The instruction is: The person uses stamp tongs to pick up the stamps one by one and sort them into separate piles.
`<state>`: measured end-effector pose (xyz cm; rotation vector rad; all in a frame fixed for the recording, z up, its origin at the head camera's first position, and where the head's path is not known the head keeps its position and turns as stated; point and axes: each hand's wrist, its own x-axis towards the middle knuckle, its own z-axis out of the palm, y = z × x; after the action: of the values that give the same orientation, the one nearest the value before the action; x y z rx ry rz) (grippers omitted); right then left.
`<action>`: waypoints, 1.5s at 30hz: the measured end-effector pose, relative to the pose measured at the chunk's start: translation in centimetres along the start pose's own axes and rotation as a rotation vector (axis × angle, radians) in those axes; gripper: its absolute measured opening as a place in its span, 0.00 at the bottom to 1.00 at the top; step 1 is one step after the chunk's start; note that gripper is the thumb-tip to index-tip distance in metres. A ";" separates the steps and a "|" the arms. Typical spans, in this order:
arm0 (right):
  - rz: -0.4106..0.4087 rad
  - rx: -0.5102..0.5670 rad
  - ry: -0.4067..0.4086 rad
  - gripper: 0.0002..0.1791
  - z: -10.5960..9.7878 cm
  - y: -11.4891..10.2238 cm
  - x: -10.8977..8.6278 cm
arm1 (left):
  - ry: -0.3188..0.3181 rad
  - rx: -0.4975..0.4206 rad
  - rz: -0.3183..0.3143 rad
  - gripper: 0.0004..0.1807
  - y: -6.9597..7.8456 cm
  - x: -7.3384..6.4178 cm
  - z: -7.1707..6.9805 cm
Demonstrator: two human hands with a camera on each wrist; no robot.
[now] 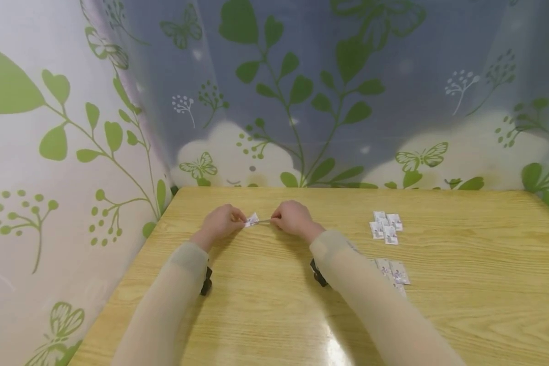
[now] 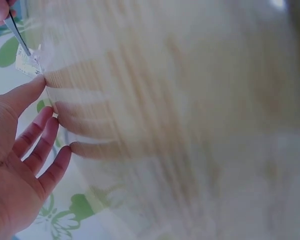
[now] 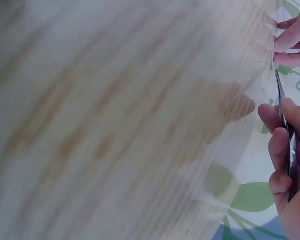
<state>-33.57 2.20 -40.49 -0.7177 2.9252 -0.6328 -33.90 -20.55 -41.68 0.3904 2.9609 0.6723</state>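
My right hand point(image 1: 294, 219) grips a pair of metal tweezers point(image 3: 289, 145), whose tips reach left to a small white printed packet point(image 1: 252, 219). At the packet's other side is my left hand point(image 1: 220, 222), which pinches its edge. In the left wrist view, the left thumb point(image 2: 27, 96) is at the packet's corner and the other fingertips rest near the wood; the index finger is mostly hidden. The tweezer tips lie over the packet point(image 2: 27, 61) in that view. Whether they grip it or only touch it, I cannot tell.
On the wooden table point(image 1: 476, 264), several similar small packets point(image 1: 390, 235) lie overlapping at the right. Nearer, more packets point(image 1: 399, 273) are partly hidden by the right sleeve. A patterned curtain point(image 1: 274, 101) hangs behind the table and along its left side.
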 end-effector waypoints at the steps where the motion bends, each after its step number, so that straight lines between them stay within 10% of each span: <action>1: -0.001 -0.003 0.004 0.10 -0.1 0.0 -0.1 | 0.003 -0.019 0.002 0.06 0.0 -0.1 0.0; 10: -0.064 0.003 -0.007 0.12 -2.5 0.9 -1.4 | 0.088 -0.157 0.085 0.06 -0.3 -0.7 -0.5; 22: -0.127 0.020 -0.003 0.13 -7.3 6.3 -7.5 | 0.132 -0.128 0.331 0.04 4.9 -2.1 -0.2; 35: -0.228 0.206 -0.170 0.10 -9.1 8.6 -16.0 | -0.035 -0.139 0.648 0.04 11.9 -5.5 2.8; 45: -0.272 0.252 -0.256 0.08 -7.9 9.2 -18.4 | -0.224 -0.072 0.703 0.05 14.3 -6.8 4.9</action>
<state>-22.37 20.99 -37.66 -1.0821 2.4806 -0.8421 -23.46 -7.88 -39.76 1.4230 2.5385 0.7163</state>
